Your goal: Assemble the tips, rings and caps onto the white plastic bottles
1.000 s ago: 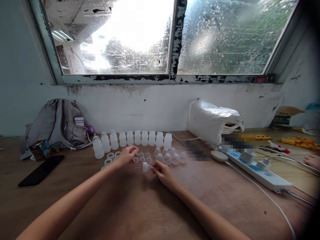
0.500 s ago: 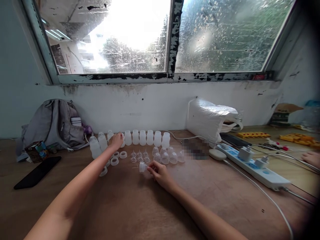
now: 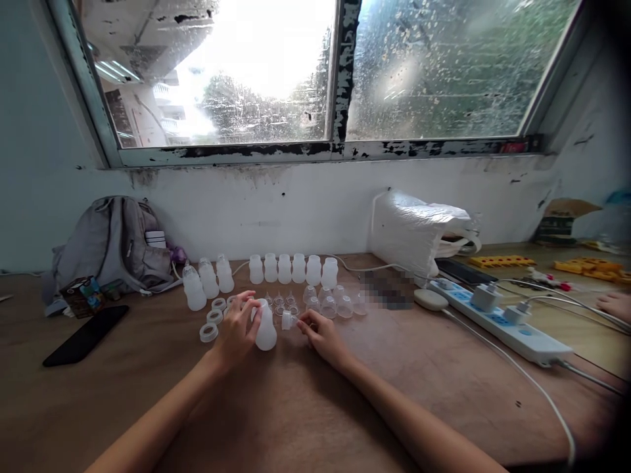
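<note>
Frosted bottle (image 3: 266, 334) — waisted, round-bellied.

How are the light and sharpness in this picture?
All in the head view: glare whites out much of the left window pane; soft shadow darkens the near table; the bottle in the left hand shows distinctly; one patch is pixelated; the far-right edge is dark.

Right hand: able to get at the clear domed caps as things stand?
Likely yes: the clear domed caps sit just beyond the right hand with nothing visible between, though it holds a small clear piece, which may need setting down first.
</note>
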`<act>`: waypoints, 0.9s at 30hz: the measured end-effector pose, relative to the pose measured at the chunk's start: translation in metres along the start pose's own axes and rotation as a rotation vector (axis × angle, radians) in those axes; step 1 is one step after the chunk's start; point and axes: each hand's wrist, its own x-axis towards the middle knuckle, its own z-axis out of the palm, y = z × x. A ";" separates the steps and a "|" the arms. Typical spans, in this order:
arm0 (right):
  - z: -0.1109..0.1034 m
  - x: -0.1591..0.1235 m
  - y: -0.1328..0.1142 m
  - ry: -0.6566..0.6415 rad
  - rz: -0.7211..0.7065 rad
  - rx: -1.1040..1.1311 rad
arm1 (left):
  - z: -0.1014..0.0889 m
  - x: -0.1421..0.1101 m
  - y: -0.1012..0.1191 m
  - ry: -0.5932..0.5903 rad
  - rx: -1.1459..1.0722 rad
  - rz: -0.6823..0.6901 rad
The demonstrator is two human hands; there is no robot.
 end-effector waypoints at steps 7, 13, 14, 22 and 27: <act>-0.001 0.000 0.001 0.005 0.017 0.016 | 0.034 -0.019 -0.009 -0.128 -0.767 -0.324; -0.002 -0.001 -0.001 0.036 0.038 0.063 | 0.033 -0.020 -0.011 -0.218 -0.811 -0.373; -0.002 -0.001 -0.002 0.046 0.039 0.079 | 0.030 -0.020 -0.009 -0.197 -0.736 -0.345; -0.002 -0.006 -0.010 0.020 -0.023 0.134 | 0.015 -0.025 -0.003 -0.202 -0.035 -0.033; -0.003 -0.007 -0.010 -0.038 -0.039 0.099 | 0.018 -0.025 -0.003 -0.230 0.072 -0.046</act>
